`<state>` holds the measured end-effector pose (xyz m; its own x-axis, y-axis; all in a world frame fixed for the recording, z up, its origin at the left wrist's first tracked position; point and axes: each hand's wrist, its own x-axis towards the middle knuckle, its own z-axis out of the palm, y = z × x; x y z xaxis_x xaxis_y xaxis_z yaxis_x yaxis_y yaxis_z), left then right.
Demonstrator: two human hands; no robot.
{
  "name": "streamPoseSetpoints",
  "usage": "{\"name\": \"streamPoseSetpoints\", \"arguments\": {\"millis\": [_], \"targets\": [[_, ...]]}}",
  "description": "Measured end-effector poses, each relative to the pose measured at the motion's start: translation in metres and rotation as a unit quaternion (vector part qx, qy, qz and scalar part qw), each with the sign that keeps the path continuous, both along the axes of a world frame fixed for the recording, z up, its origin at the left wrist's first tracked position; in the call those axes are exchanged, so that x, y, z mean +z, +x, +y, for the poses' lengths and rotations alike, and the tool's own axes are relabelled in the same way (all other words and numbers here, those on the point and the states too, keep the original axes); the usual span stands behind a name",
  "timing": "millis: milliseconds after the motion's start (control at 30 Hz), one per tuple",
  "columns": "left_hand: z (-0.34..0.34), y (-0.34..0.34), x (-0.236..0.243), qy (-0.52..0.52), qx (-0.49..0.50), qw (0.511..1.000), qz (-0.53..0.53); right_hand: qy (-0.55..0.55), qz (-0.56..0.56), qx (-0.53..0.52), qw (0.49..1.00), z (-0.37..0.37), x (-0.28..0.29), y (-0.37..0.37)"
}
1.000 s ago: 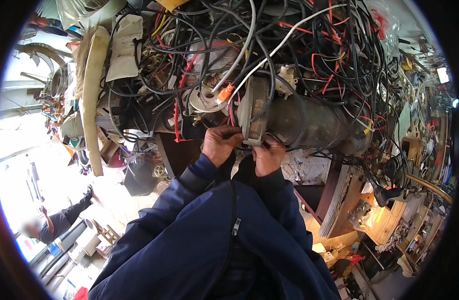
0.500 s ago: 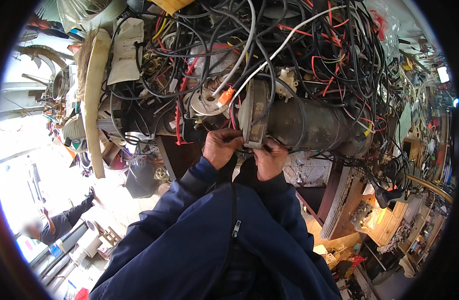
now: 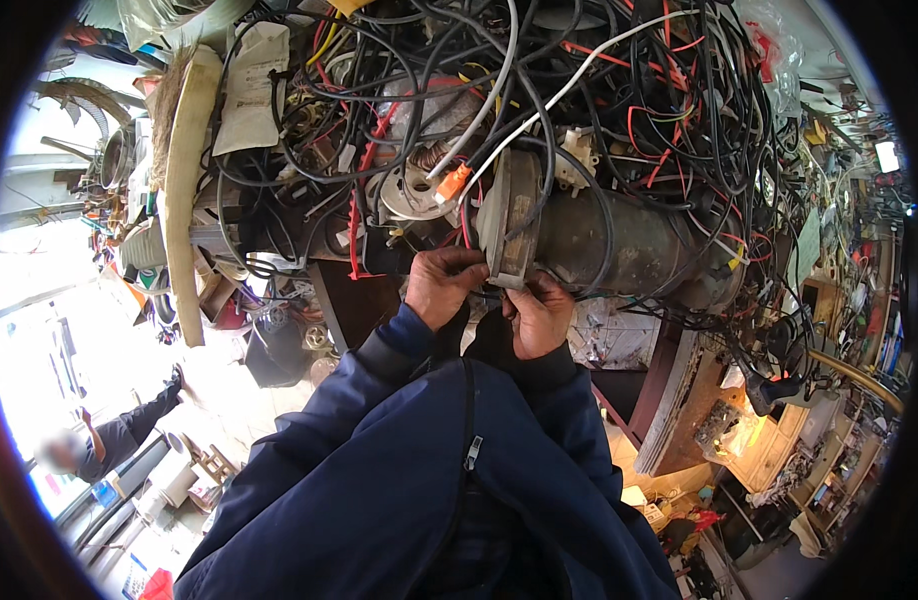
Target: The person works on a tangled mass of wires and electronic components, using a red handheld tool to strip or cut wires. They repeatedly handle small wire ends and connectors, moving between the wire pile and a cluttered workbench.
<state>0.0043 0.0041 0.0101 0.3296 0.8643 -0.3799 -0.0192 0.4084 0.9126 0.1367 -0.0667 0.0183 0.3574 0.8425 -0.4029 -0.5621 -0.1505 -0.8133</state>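
Observation:
A heavy, grimy metal cylinder [image 3: 614, 240], like a motor or pump body, lies on its side in front of me. At its left end is a wide round end cap [image 3: 514, 212] with a flanged rim. My left hand [image 3: 441, 287] is closed, thumb and fingertips pinching at the rim's lower left. Right beside it, my right hand [image 3: 539, 316] has its thumb against the rim's lowest part and its fingers curled. Whether anything small sits between the fingertips is hidden. Close above the left hand, an orange connector [image 3: 453, 183] joins a white cable.
Tangled black, red and white cables [image 3: 429, 60] cover the bench behind and over the cylinder. A white disc-shaped part [image 3: 415, 192] lies left of the cap. A long pale foam strip [image 3: 184, 200] stands at the left. Far left, another person [image 3: 109, 440] is in view.
My right thumb has come up against the rim's bottom, and its fingers curl more. The left hand keeps nearly the same pinch. The cylinder appears slightly higher in view.

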Motion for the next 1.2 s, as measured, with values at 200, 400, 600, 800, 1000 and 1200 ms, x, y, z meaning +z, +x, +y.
{"name": "streamPoseSetpoints", "arguments": {"millis": [200, 400, 600, 800, 1000, 1200], "targets": [[0.0, 0.0, -0.002, 0.011, -0.006, 1.0, 0.019, -0.028, -0.055, 0.011, 0.998, -0.002, 0.006, -0.001], [0.0, -0.001, -0.009, 0.013, -0.009, 1.0, -0.002, -0.014, -0.033, 0.005, 0.999, 0.002, 0.005, -0.001], [0.001, -0.001, -0.004, 0.024, -0.016, 0.999, 0.026, -0.04, -0.041, -0.007, 0.998, -0.001, 0.004, 0.0], [0.0, -0.001, -0.004, 0.018, -0.008, 1.0, 0.024, -0.053, -0.001, -0.025, 0.998, -0.005, 0.01, 0.001], [0.0, 0.0, -0.002, 0.013, -0.003, 1.0, 0.021, -0.042, -0.006, -0.035, 0.998, -0.014, 0.008, 0.005], [-0.001, -0.001, -0.01, 0.015, 0.001, 1.0, 0.016, -0.018, -0.022, -0.034, 0.999, -0.015, 0.011, 0.003]]}}
